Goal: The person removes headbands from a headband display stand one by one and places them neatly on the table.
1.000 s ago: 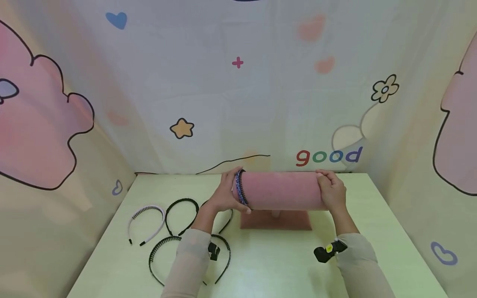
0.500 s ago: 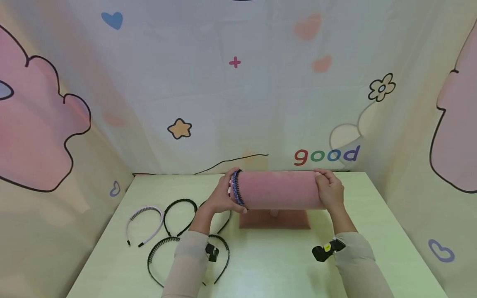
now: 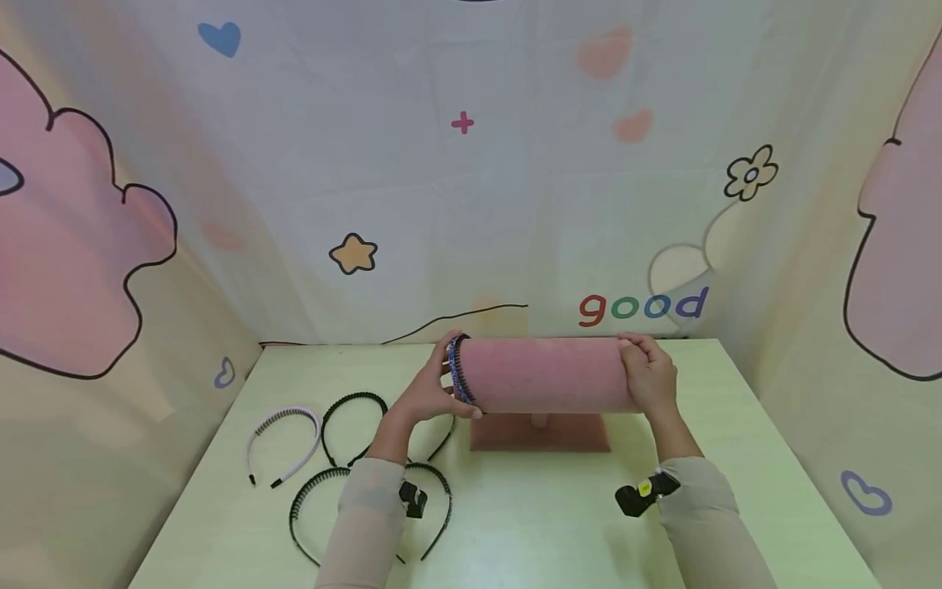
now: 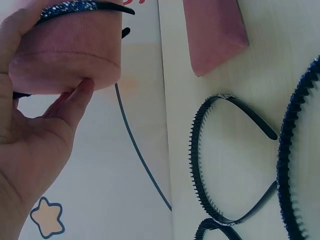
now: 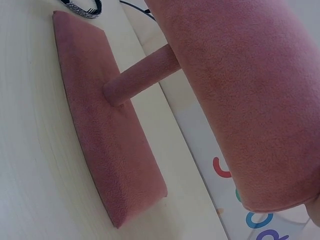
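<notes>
A pink velvety display roll lies sideways on a post above its flat pink base. A dark headband with blue glitter and comb teeth sits round the roll's left end. My left hand grips this headband, fingers above and thumb below. In the left wrist view, glitter shows on the headband beside a finger, and another fingertip touches the roll's end face. At the opposite end my right hand holds the roll, thumb in front; the right wrist view shows only a sliver of that hand.
Left on the pale table lie a white headband, a black headband and a larger dark toothed headband, partly under my left forearm. Another headband lies near the base. A printed curtain encloses the table.
My left hand and the glitter headband have shifted slightly left along the roll, toward its end. My right hand keeps its hold on the roll. The head view has turned a little.
</notes>
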`<control>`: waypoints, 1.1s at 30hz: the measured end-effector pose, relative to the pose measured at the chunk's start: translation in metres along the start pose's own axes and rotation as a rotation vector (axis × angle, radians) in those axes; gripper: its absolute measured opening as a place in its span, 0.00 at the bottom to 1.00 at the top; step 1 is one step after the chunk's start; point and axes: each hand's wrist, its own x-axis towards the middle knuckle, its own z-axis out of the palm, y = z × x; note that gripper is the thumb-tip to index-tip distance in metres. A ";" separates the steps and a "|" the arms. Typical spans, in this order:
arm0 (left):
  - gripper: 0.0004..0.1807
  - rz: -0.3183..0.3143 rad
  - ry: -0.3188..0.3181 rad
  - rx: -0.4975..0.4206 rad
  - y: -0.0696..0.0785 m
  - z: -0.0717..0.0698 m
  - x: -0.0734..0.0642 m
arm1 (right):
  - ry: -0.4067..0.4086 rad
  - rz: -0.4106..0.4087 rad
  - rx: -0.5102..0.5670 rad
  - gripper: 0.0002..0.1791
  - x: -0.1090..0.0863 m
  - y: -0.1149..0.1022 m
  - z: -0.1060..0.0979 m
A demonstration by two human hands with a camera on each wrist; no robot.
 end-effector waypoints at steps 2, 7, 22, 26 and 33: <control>0.65 -0.022 0.006 -0.001 0.000 -0.002 -0.002 | 0.005 0.003 -0.007 0.19 0.001 0.001 0.002; 0.65 -0.026 0.013 -0.026 -0.007 -0.005 0.000 | 0.006 -0.001 0.000 0.19 0.002 0.001 0.001; 0.69 -0.055 0.019 -0.015 -0.027 -0.006 0.011 | 0.009 -0.004 0.003 0.19 0.001 0.002 0.001; 0.69 -0.057 0.011 -0.038 -0.021 -0.006 0.007 | 0.000 0.004 0.007 0.20 0.001 0.002 0.001; 0.67 -0.026 -0.019 0.002 -0.012 -0.008 0.001 | 0.009 -0.013 0.002 0.19 0.002 0.004 0.002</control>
